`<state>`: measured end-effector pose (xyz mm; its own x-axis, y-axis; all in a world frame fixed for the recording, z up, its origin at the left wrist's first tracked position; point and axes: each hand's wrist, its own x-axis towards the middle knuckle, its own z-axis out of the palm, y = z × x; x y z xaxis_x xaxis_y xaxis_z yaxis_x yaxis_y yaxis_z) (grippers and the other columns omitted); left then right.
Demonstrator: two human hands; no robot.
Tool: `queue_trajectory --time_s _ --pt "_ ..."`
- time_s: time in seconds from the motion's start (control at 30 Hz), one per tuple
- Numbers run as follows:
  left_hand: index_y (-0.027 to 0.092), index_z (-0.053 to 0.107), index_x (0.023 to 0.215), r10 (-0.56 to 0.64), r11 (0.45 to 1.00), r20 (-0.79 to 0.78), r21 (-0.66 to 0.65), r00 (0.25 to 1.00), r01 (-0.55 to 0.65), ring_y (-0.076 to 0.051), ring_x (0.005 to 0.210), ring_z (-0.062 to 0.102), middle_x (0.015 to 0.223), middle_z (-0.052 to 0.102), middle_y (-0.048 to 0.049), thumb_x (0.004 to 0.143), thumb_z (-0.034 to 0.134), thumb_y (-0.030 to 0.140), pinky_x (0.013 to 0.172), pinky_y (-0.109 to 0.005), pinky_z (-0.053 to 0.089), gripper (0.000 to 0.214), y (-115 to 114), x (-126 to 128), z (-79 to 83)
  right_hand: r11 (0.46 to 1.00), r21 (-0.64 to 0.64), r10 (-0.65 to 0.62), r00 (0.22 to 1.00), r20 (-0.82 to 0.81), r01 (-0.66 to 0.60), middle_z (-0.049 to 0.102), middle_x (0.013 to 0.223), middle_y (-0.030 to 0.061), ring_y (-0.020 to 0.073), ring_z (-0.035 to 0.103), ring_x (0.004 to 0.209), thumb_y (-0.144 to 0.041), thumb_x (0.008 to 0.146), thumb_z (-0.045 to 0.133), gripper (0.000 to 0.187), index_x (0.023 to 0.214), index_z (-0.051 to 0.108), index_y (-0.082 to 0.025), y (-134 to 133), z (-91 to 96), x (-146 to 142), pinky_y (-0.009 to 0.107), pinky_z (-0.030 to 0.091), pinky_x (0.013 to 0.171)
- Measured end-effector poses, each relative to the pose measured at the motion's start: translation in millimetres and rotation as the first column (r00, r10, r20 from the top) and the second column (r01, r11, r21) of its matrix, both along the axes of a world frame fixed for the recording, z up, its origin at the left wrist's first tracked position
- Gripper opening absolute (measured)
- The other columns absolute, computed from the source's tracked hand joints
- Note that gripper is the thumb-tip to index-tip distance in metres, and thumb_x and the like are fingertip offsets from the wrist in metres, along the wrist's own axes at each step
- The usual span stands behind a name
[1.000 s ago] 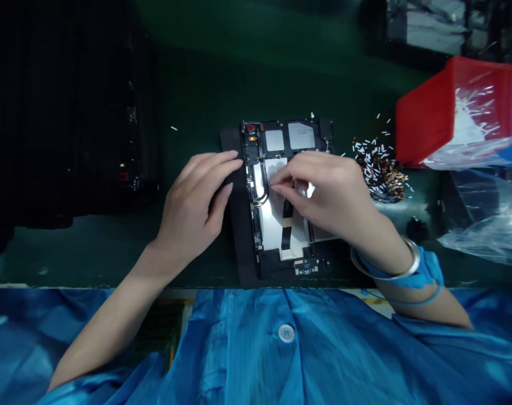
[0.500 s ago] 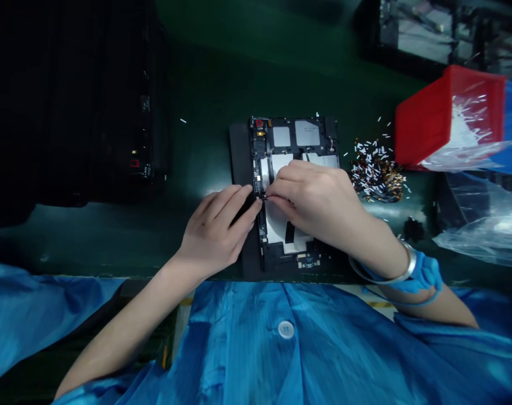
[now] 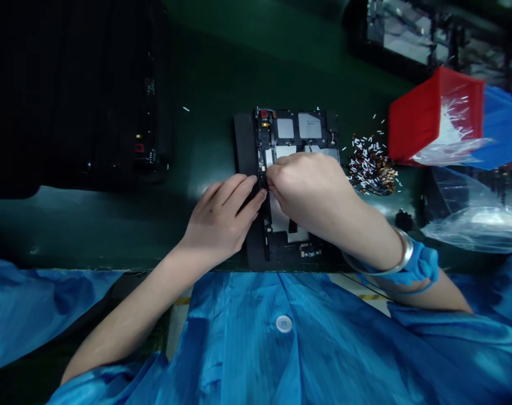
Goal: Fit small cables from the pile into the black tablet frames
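An opened tablet [image 3: 298, 132] lies back-up on a dark mat [image 3: 242, 146] on the green bench, its boards and silver shields showing. My left hand [image 3: 222, 219] rests on the tablet's left edge, fingers stretched out flat and together. My right hand [image 3: 306, 188] is over the tablet's middle, its fingertips pinched at a small dark part by the left side board. What the pinch holds is too small to name. The two hands' fingertips almost touch.
A heap of small brown and white parts [image 3: 369, 166] lies right of the tablet. Behind it stand a red bin [image 3: 416, 121] and a blue bin [image 3: 503, 124] with clear plastic bags [image 3: 471, 222]. A dark stack with small lights [image 3: 142, 146] fills the left.
My left hand has slid down and right along the tablet's left edge. My right hand has moved left from the tablet's middle, so the fingertips now meet by the side board.
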<state>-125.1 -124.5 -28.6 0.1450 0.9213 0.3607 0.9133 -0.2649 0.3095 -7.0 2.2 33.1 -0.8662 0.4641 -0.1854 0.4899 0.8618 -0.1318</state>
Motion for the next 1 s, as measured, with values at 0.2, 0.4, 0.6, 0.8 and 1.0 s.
queue_trajectory --time_s 0.2,0.4,0.6,0.8,1.0 --pt "0.007 0.059 0.119 -0.014 0.998 -0.020 0.055 1.000 0.015 -0.031 0.118 0.054 0.123 0.061 -0.0183 0.091 0.047 0.012 0.089 -0.043 0.047 0.030 -1 0 0.4 0.965 -0.187 -0.211 0.968 -0.137 0.183 0.065 0.065 0.0051 0.0177 0.058 0.066 -0.010 0.069 0.059 0.011 0.062 0.063 -0.018 13 4.3 2 0.030 0.037 0.061" --pt "0.011 0.059 0.117 -0.002 0.999 -0.003 0.050 1.000 0.002 -0.030 0.117 0.055 0.123 0.061 -0.0162 0.091 0.048 0.011 0.089 -0.043 0.049 0.028 0 -2 1.5 0.724 0.106 -0.637 0.720 -0.275 0.682 0.062 0.063 0.0083 0.0187 0.054 0.060 -0.026 0.074 0.063 0.012 0.065 0.058 -0.021 22 22.8 74 0.034 0.035 0.057" --pt "0.018 0.043 0.136 0.227 0.974 0.223 -0.067 0.948 -0.217 -0.029 0.126 0.047 0.135 0.052 -0.0148 0.090 0.052 0.018 0.101 -0.047 0.043 0.047 -19 9 9.6 0.633 -0.006 -0.770 0.629 -0.106 0.774 0.068 0.070 0.0082 0.0242 0.060 0.060 -0.039 0.083 0.056 0.025 0.099 0.069 -0.025 -14 7.5 146 0.035 0.039 0.056" --pt "0.027 0.040 0.139 0.460 0.881 0.379 -0.311 0.803 -0.358 -0.033 0.138 0.031 0.148 0.038 -0.0105 0.091 0.054 0.032 0.108 -0.058 0.031 0.051 -53 55 10.3 0.811 -0.033 -0.575 0.785 -0.231 0.585 0.062 0.058 0.0031 0.0169 0.054 0.050 -0.055 0.088 0.047 0.054 0.117 0.065 -0.014 -33 -31.3 130 0.026 0.033 0.049" --pt "0.031 0.054 0.130 0.597 0.758 0.800 -0.536 0.062 -0.371 -0.025 0.114 0.058 0.130 0.057 -0.0036 0.080 0.068 0.030 0.091 -0.038 0.054 0.053 -32 61 31.9 0.816 -0.384 -0.568 0.723 -0.392 0.433 0.064 0.065 0.0004 0.0131 0.054 0.054 -0.043 0.092 0.045 0.049 0.128 0.057 -0.013 -21 -38.1 109 0.026 0.042 0.058"
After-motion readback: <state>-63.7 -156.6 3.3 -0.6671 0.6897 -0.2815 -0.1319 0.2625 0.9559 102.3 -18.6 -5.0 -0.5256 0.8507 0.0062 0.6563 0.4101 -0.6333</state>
